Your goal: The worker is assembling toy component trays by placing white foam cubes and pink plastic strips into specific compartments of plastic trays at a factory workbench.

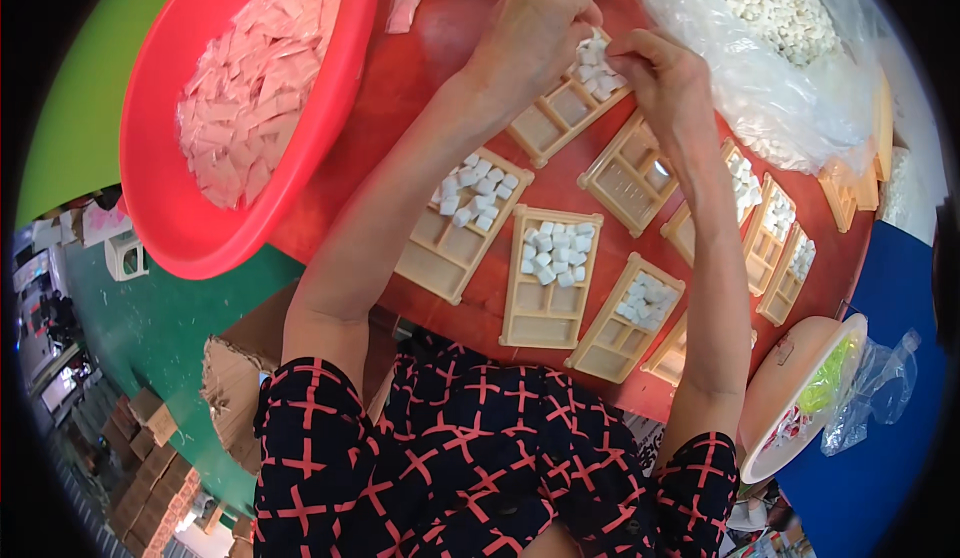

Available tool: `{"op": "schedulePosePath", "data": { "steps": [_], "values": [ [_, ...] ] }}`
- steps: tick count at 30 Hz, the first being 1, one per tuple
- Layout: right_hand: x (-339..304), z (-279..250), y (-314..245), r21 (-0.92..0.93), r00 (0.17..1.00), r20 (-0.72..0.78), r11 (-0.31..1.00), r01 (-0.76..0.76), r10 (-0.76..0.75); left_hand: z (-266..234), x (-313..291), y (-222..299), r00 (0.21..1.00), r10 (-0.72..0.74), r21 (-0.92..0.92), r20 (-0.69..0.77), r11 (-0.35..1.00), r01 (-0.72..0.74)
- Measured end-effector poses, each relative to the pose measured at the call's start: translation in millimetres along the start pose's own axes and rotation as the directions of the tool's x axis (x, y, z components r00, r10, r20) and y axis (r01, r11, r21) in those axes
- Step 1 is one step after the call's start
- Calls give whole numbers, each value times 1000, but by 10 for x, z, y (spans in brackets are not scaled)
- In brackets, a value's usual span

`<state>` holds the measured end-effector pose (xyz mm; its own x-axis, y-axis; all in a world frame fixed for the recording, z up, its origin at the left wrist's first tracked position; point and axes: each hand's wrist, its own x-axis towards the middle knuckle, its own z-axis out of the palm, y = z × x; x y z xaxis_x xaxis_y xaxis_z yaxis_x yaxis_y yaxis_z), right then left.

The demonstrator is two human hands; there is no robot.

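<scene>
At the far middle of the red table, both my hands meet over a light-wood compartment tray [541,130] with small white cubes [598,75] in its far section. My left hand [533,36] is closed at the tray's far left, its curled fingertips near the cubes. Opposite it, my right hand [668,80] has thumb and fingers pinched together just above the cubes' right side. Whatever either hand holds is too small or hidden to make out. Under my right forearm lies another tray [628,180] with bare compartments. Nearer me, a tray [545,298] has white cubes in its far section.
A big red basin [365,53] full of pink packets [250,98] stands at the left. Clear plastic bags of white pieces [780,8] lie far right. More cube-filled trays [775,233] line the right side. A pale bowl [790,358] with small coloured items sits near right.
</scene>
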<state>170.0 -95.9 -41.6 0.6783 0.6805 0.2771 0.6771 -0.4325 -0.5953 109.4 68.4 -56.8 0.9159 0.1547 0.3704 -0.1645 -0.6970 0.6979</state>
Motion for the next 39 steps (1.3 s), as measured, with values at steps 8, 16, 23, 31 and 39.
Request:
{"op": "schedulePosePath", "data": {
  "steps": [8, 16, 23, 31, 39],
  "values": [
    [-606, -283, -453, 98, 980, 195, 994, -46, 26, -647, -970, 420, 987, -162, -88, 5, 983, 162],
    [-1153, -186, -818, 140, 933, 361, 989, -51, -3, -616, -1660, 407, 947, -314, 67, 62, 948, 310],
    [-1284, -141, -706, 275, 945, 302, 938, -210, 122, -494, -1657, 326, 979, -204, 102, 10, 974, 202],
    [-1212, -78, -635, -5, 988, 151, 1000, -11, 12, -264, -1731, 869, 999, -14, 163, -37, 986, 20],
    [-1242, -70, -585, -37, 989, 136, 997, 61, -56, -49, -1733, 1005, 995, -27, 47, 94, 999, 23]
  ]
}}
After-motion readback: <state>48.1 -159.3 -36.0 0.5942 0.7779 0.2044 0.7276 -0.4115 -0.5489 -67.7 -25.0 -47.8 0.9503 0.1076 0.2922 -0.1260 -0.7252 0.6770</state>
